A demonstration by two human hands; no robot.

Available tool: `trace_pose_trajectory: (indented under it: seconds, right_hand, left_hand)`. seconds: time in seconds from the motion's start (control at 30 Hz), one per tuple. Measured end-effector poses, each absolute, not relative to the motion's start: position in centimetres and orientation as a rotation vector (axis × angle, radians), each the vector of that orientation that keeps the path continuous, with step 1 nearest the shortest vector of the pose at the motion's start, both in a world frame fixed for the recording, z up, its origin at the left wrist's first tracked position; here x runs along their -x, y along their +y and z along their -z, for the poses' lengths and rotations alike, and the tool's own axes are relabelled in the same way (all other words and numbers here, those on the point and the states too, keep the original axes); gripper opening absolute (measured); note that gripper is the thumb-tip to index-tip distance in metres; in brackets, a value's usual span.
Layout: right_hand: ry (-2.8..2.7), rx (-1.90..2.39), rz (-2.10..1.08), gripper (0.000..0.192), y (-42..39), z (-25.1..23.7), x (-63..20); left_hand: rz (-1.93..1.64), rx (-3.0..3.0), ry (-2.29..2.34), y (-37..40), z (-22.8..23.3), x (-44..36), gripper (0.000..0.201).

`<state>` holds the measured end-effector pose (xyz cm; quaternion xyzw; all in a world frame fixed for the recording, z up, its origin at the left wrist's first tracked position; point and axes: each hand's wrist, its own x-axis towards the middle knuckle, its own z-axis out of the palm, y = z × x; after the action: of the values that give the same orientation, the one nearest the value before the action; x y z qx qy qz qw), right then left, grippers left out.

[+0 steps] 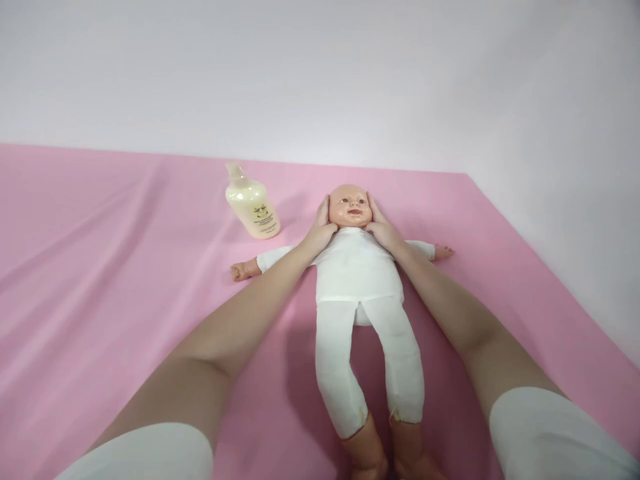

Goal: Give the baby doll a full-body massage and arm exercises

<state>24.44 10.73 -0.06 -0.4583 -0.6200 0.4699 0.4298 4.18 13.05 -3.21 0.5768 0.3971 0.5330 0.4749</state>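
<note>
A baby doll [356, 267] in a white cloth body lies on its back on the pink sheet [110, 267], head away from me, arms spread, feet near the lower edge of view. My left hand [321, 227] cups the left side of the doll's head [351, 205]. My right hand [381, 227] cups the right side of the head. Both palms press against its cheeks, fingers curved along the head. Both forearms reach over the doll's shoulders.
A cream lotion bottle [251, 203] lies tilted on the sheet, left of the doll's head. The pink sheet ends against a white wall [320, 73] at the back and along the right.
</note>
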Motion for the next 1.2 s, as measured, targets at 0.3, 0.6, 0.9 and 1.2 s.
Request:
trace_pose_trajectory:
  seconds: [0.3,0.6,0.9,1.2]
  right_hand:
    - [-1.564,1.074,-1.13,0.105,11.9,1.7,-24.5]
    - [-1.552,1.058,-1.113,0.105,12.0,1.7,-24.3]
    - [-1.603,1.097,-1.133,0.111,11.4,0.9,-24.6]
    - [-1.599,1.049,-1.195,0.12,10.6,0.1,-24.5]
  left_hand:
    - [-1.345,-1.31,0.996,11.9,2.0,-5.1,0.095]
    - [-1.295,-1.265,0.878,11.5,1.2,-4.8,0.099]
    - [-1.281,-1.418,0.899,11.9,2.1,-4.2,0.104]
    - [-1.221,-1.492,0.926,12.6,2.6,-4.0,0.116]
